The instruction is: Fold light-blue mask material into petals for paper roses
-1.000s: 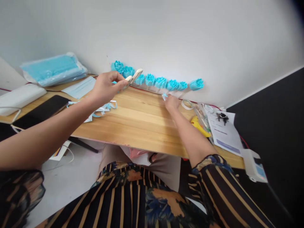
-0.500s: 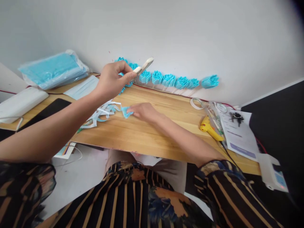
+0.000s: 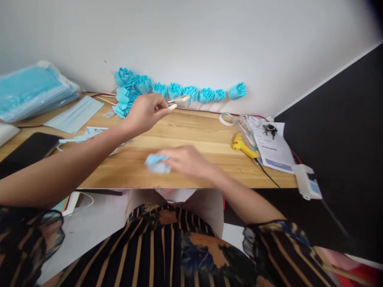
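Observation:
My left hand [image 3: 149, 113] is raised over the back of the table, its fingers closed on a slim, pale-ended tool [image 3: 181, 99] that points right; its exact kind is unclear. Lower down, my right hand [image 3: 187, 161], blurred by motion, pinches a small piece of light blue fabric [image 3: 158, 163] above the wood near the front edge. Cut white and blue strips [image 3: 86, 135] lie partly behind my left forearm. Several blue fabric flowers [image 3: 206, 95] stand in a row by the wall, and more of them [image 3: 124, 99] are bunched behind my left hand.
At left are a plastic pack of blue face masks [image 3: 36, 89], a single mask [image 3: 74, 113] and a black phone [image 3: 32, 149]. On the right lie a tape roll [image 3: 226, 119], a yellow glue gun [image 3: 243, 146] with its cord, and keys [image 3: 270, 129] on a printed sheet [image 3: 277, 149].
My right hand has drawn the blue piece away from the strips, toward the table's front edge. My left hand has come down slightly with its tool. The view has shifted right.

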`<state>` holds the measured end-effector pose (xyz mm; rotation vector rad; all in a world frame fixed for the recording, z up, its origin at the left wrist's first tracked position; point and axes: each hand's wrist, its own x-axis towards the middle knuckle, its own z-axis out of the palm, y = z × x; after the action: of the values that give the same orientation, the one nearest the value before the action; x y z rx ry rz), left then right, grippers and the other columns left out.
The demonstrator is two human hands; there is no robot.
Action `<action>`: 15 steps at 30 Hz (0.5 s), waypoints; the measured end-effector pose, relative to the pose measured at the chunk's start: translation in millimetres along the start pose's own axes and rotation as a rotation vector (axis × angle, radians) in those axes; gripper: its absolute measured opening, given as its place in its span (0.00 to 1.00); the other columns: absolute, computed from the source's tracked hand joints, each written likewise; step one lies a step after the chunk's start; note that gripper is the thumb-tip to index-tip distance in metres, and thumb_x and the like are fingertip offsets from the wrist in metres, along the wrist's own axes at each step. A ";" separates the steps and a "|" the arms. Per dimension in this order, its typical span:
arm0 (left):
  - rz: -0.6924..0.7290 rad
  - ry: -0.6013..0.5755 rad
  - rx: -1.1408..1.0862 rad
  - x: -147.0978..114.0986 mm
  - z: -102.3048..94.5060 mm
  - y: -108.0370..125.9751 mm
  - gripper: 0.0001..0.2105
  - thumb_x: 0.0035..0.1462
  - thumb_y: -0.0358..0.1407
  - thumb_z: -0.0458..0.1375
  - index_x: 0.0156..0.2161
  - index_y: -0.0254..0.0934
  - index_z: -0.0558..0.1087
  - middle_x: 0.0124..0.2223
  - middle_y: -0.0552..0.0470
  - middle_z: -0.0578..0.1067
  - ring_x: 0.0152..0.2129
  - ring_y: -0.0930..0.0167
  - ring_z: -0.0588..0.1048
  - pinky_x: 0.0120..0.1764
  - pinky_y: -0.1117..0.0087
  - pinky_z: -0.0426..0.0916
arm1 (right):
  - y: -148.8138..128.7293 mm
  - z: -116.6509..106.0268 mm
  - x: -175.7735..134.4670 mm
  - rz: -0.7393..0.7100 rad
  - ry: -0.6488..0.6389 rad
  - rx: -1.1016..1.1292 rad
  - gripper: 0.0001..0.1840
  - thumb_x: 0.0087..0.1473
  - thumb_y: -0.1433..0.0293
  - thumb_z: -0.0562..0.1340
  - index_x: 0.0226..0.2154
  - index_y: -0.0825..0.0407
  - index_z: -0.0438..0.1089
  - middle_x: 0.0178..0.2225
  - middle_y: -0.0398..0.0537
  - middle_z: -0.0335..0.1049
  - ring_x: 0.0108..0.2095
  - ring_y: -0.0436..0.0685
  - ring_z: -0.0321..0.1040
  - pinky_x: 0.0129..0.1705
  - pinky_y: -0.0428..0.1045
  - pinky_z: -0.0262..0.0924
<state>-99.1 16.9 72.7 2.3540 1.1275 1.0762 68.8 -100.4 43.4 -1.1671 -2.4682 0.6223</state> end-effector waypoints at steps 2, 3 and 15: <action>0.018 -0.004 0.042 -6.1 5.5 -1.6 0.11 0.57 0.42 0.60 0.29 0.37 0.72 0.31 0.50 0.76 0.29 0.68 0.73 0.34 0.68 0.64 | 56.0 -45.1 -14.6 0.226 0.191 -0.139 0.18 0.66 0.62 0.51 0.49 0.47 0.73 0.38 0.44 0.79 0.33 0.54 0.71 0.34 0.47 0.56; 0.029 -0.015 0.064 -8.3 9.4 -1.3 0.11 0.57 0.42 0.60 0.29 0.37 0.72 0.31 0.49 0.76 0.29 0.68 0.72 0.34 0.68 0.63 | 84.7 -64.6 -19.7 0.316 0.272 -0.226 0.19 0.66 0.62 0.51 0.49 0.50 0.73 0.38 0.47 0.79 0.33 0.55 0.71 0.34 0.47 0.55; 0.268 -0.207 0.185 -6.0 98.5 -5.7 0.10 0.61 0.40 0.56 0.32 0.36 0.73 0.35 0.45 0.77 0.35 0.65 0.74 0.38 0.66 0.65 | 145.2 -79.4 -97.4 0.400 0.011 -0.405 0.17 0.64 0.66 0.53 0.46 0.48 0.76 0.44 0.50 0.79 0.43 0.61 0.74 0.42 0.50 0.59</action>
<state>-31.3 19.5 0.9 2.7487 0.8886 0.8111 258.2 -75.8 23.9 -1.8385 -2.4333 0.2073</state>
